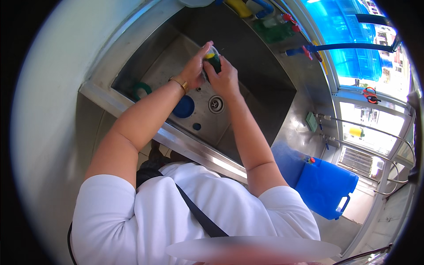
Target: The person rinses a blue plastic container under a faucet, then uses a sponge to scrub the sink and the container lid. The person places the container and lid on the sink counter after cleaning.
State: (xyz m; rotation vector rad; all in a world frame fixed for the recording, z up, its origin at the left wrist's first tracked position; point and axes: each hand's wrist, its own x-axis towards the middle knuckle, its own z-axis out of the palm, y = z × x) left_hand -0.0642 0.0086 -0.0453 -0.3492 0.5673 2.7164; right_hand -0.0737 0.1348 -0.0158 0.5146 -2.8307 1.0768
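Note:
Both hands are over a stainless steel sink [265,110]. My left hand [193,70], with a gold bracelet at the wrist, holds a small clear container [211,52]. My right hand [225,78] presses a green and yellow sponge [214,61] against the container. Hands and container hang above the sink floor, just behind the round drain [216,104].
A blue round lid [183,107] and a small blue cap [197,126] lie on the sink floor. A green ring [142,89] sits at the sink's left. Bottles and blue taps [295,51] line the far ledge. A blue jerrycan [327,187] stands at the right.

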